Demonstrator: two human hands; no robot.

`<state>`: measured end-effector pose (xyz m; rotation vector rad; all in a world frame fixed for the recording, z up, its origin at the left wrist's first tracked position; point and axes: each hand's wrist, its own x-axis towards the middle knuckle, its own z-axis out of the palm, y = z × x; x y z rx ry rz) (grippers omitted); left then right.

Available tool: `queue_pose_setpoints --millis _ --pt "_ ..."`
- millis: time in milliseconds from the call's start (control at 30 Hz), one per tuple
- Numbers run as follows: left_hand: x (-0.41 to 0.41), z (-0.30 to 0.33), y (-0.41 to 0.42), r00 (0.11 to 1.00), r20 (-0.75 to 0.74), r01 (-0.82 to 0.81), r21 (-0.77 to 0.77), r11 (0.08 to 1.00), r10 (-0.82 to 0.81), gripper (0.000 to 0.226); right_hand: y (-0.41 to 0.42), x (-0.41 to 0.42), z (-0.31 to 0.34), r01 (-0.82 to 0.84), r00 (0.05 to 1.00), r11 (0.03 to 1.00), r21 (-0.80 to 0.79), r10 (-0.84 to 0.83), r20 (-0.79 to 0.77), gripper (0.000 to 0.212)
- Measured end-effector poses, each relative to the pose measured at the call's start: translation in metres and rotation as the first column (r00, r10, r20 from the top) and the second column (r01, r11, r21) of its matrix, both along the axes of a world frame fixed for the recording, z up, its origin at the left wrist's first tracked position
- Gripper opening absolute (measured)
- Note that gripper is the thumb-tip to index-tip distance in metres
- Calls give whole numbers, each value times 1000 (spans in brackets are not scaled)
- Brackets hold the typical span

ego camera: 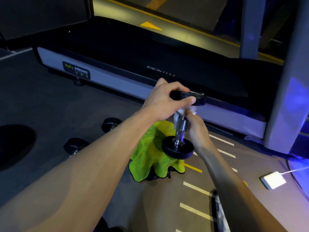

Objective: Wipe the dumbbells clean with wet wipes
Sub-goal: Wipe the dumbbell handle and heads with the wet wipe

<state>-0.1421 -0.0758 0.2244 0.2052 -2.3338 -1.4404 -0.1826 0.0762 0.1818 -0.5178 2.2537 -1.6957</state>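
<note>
At the far left, a dark round patch (pixel 14 146) is seen on the grey floor (pixel 50 104). Just right of it, two more dumbbells lie on the floor: the nearer dumbbell (pixel 76 145) and, further back, a second dumbbell (pixel 111 123), both partly hidden behind the left forearm. Behind them a treadmill (pixel 117 52) is stretched across the scene, with a label reading "BODY STRONG" (pixel 76 70) on its pale side rail.

Near the middle, a crumpled lime-green cloth (pixel 150 153) is spread on the floor. Above it, a held dumbbell (pixel 181 124) is kept roughly upright in the air, tilted slightly, with its lower black plate over the cloth. The top plate is gripped by the left hand (pixel 164 101), whose fingers (pixel 192 99) and thumb are curled round the plate's edge. Just below that plate, a white wet wipe (pixel 182 113) is pressed around the upper part of the chrome handle by the right hand (pixel 197 128), whose fingers are wrapped about the wipe and the bar; the knurled section of the handle is left exposed beneath.

Further right, white dashes and a short yellow mark are painted on the floor. At the right edge, a white rectangular device (pixel 273 180) with a white cable lies on the floor, near the grey treadmill upright (pixel 291 72).
</note>
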Motion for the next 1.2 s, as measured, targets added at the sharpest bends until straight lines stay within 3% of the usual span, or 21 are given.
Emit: queue_pose_setpoints --millis 67,167,267,367,433,533,667,700,767,867,933,1000,1133,1200 --pt "0 1 -1 1000 14 0 6 1000 0 33 -9 -7 1 -25 997 1000 -4 24 -74 32" --pt "0 1 -3 1000 25 -7 14 1000 7 33 -15 -9 -4 15 999 993 -114 -20 -43 16" --pt "3 1 -6 1000 24 -1 25 1000 1 33 -15 -6 -8 90 994 972 -218 -72 87 32" --pt "5 2 -6 1000 13 24 60 998 -25 33 -14 -9 -8 80 976 950 -303 -13 216 56" --pt "5 2 -4 999 0 39 86 996 -40 32 -18 -16 -6 75 955 932 -354 35 295 56" --pt "6 3 0 998 -1 66 141 988 -67 30 -24 -22 -7 69 922 889 -452 117 370 40" --pt "2 2 -3 1000 11 24 97 995 -25 28 -17 -15 -13 96 925 832 -547 128 357 55" --pt "1 1 -5 1000 19 0 66 998 -1 28 -16 -14 -13 50 949 848 -528 125 291 46" --pt "-2 -1 -7 999 39 -26 53 998 24 29 -19 -11 -14 -2 994 942 -336 38 101 18" --pt "-3 0 -4 1000 26 -3 43 999 2 29 -24 -6 -17 135 973 990 -34 -139 -185 6" --pt "-4 0 -2 1000 23 16 32 999 -17 29 -24 -5 -19 207 937 977 55 -182 -299 13" --pt "-5 0 -1 1000 20 16 35 999 -16 29 -20 -9 -17 180 948 978 103 -144 -284 31" --pt "-6 -2 -1 1000 9 -1 56 998 0 29 -2 -2 -22 -2 956 992 123 37 -290 69" --pt "-5 -3 -2 1000 4 -1 68 998 1 29 14 1 -34 -93 955 964 248 157 -252 70"
